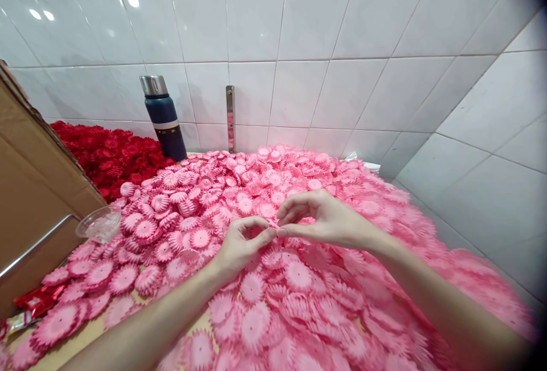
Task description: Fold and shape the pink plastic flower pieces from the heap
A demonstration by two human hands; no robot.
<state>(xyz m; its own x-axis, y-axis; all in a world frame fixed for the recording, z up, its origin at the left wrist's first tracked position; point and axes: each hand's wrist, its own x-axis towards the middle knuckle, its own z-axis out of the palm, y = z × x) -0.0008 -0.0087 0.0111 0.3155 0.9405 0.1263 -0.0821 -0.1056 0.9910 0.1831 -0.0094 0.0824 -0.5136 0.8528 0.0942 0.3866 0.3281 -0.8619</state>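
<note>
Above a wide heap of pink pleated flower-like discs (298, 275), my two hands meet at the fingertips. My left hand (243, 244) is closed, thumb against the bent index finger. Thumb and fingers of my right hand (318, 218) come together in a pinch that touches the left fingertips. Whatever lies between the fingertips is too small to make out against the pink. Scalloped edges and small dark centre holes show on many of the discs around and beneath both hands.
A dark blue bottle (164, 117) with a metal cap stands against the tiled wall (316, 12), beside a heap of red discs (115, 157). A cardboard box (34, 177) bounds the left. Near it are a clear plastic dish (99, 224) and red wrappers (39, 299). A metal bracket (231, 117) stands upright behind.
</note>
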